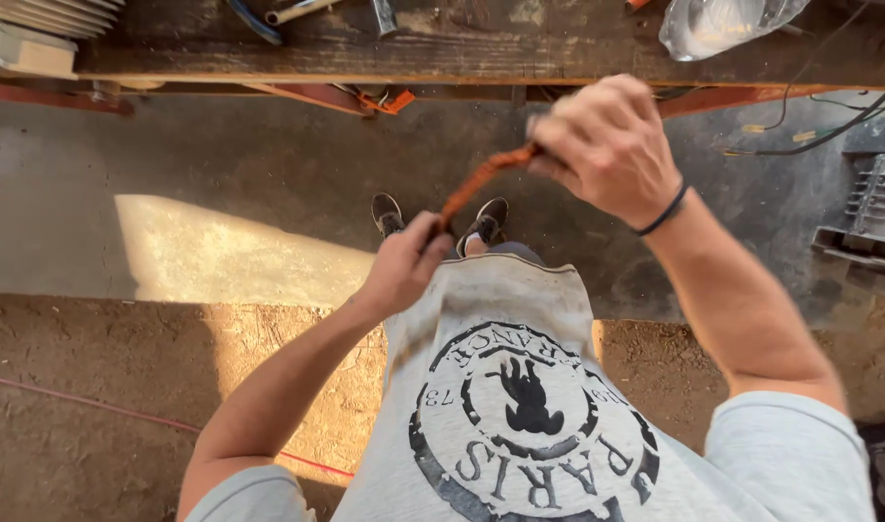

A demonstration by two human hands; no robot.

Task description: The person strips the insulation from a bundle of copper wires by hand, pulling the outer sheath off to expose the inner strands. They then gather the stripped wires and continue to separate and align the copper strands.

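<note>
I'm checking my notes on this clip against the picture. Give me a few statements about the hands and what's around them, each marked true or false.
1. Both hands grip one orange cord. True.
2. The right hand wears a dark band at the wrist. True.
3. The left hand is raised higher than the right. False: it is lower, near the shirt.
4. The cord hangs slack to the floor. False: it runs stretched from hand to hand.
5. A wooden bench lies ahead of the shoes. True.
</note>
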